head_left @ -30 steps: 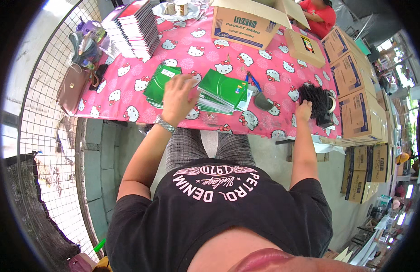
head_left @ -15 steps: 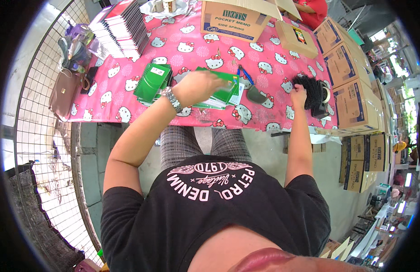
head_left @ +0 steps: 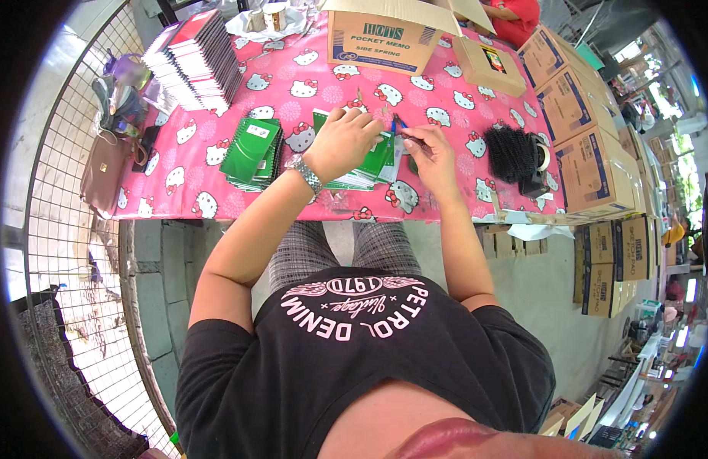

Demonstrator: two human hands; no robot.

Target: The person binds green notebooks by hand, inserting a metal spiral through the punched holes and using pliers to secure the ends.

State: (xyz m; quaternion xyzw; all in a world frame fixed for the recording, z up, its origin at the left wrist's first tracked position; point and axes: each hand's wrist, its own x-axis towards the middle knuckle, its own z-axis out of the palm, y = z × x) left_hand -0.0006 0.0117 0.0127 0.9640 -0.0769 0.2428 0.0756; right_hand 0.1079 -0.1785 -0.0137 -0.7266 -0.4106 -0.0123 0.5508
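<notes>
Head view: upper centre, left hand (head_left: pixel 343 145), fingers bent, covers green notebooks (head_left: pixel 378 158), likely steadying them; right hand (head_left: pixel 433 158) pinches narrow beside blue-handled tool (head_left: pixel 394 125) (either grip: can't tell).

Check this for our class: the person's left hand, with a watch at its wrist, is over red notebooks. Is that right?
Only the colour is wrong: the head view shows the left hand over green notebooks. The watch is indeed at its wrist.
</notes>
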